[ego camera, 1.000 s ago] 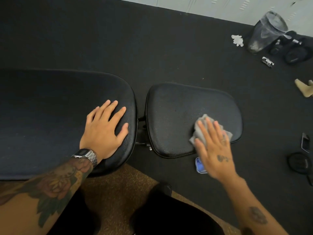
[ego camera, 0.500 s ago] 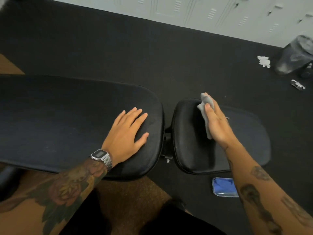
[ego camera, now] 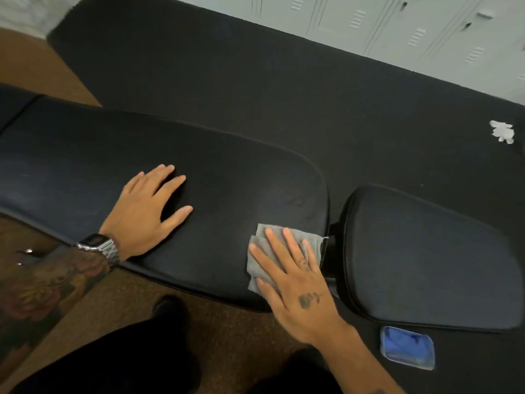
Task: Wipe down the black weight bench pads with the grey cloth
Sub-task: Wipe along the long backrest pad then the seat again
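The long black back pad (ego camera: 233,177) of the weight bench runs across the view from the left. The smaller black seat pad (ego camera: 426,260) lies to its right across a narrow gap. My right hand (ego camera: 295,282) presses the folded grey cloth (ego camera: 261,245) flat on the near right corner of the long pad, fingers spread over it. My left hand (ego camera: 147,209) rests palm down on the middle of the long pad, fingers apart and holding nothing. A metal watch sits on that wrist.
A blue packet (ego camera: 407,351) lies on the black floor mat below the seat pad. A crumpled white scrap (ego camera: 502,132) lies at the far right. Pale lockers (ego camera: 397,27) line the back. Brown floor (ego camera: 119,305) shows under the bench, with my dark-clad legs at the bottom.
My right hand has carried the cloth from the seat pad over the gap onto the long pad's right end. The view has swung left. My left hand stays flat on the long pad.
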`<state>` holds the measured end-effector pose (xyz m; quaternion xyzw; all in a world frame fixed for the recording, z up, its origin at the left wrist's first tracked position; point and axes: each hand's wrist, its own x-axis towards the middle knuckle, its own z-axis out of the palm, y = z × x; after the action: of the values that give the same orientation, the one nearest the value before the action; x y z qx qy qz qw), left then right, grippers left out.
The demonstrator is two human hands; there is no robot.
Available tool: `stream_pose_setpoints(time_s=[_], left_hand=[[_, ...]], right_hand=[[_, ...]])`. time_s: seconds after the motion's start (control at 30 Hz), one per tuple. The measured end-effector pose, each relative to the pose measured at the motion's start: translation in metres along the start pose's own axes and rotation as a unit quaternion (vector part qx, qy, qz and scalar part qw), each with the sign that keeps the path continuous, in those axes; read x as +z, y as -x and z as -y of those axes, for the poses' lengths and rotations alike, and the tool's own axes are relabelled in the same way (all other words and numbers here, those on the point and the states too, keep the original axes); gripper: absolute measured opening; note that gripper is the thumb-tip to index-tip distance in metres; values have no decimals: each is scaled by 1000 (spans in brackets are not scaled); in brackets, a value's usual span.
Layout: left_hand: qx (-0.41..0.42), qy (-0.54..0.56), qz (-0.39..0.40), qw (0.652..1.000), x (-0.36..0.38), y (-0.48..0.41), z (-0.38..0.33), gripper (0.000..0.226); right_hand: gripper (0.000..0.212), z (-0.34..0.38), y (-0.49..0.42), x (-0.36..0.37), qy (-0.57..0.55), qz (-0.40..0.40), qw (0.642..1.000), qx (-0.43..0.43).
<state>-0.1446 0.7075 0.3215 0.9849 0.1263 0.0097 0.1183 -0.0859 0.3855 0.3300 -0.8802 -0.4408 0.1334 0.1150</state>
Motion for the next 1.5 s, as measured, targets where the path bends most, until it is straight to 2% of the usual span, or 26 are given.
stream_pose_setpoints(time_s=[0.07,0.2,0.4,0.43,0.5,0.6,0.7,0.77,0.87,0.97,1.13,1.27,1.33,1.43,1.5], left_hand=[[-4,10,-6,1000,2,1,1,70],[-12,22,-17,1000,4,1,1,68],[-10,23,-24,999,4,1,2,66],[-9,23,-25,999,4,1,3,66],[-9,23,-28,999,4,1,3,66],[-11,25,-24,999,3,1,4,66],[-9,25,-25,999,3,1,4,66],[-8,27,-27,999,3,1,5,65],[-7,29,-29,999,3,1,5,65],[-5,30,-34,999,4,1,7,64],[-3,32,-30,999,4,1,8,65],[1,32,-32,999,4,0,8,64],[2,36,-33,999,4,0,9,63],[3,52,-24,998,5,-1,10,63],[0,102,-44,994,1,1,17,56]], right_hand=[[62,-16,-12,-5,19,-3,1000,13],[78,-52,-74,-24,14,-26,992,126],[62,-64,-160,-40,11,-16,979,204],[61,-58,-167,-35,32,-11,982,186],[65,-31,-167,-21,73,-3,993,95],[61,25,-131,4,48,11,999,-16],[57,62,-71,8,54,25,997,-57],[56,57,-37,9,48,28,997,-60],[54,22,-11,2,-13,-5,1000,-2],[55,-23,-19,-7,7,-35,995,91],[71,-49,-95,-24,0,-62,974,217],[63,-31,-162,-33,22,-50,967,250],[62,-6,-191,-28,12,-20,974,227],[62,52,-214,-6,29,9,992,120],[62,87,-209,12,49,-1,997,55]])
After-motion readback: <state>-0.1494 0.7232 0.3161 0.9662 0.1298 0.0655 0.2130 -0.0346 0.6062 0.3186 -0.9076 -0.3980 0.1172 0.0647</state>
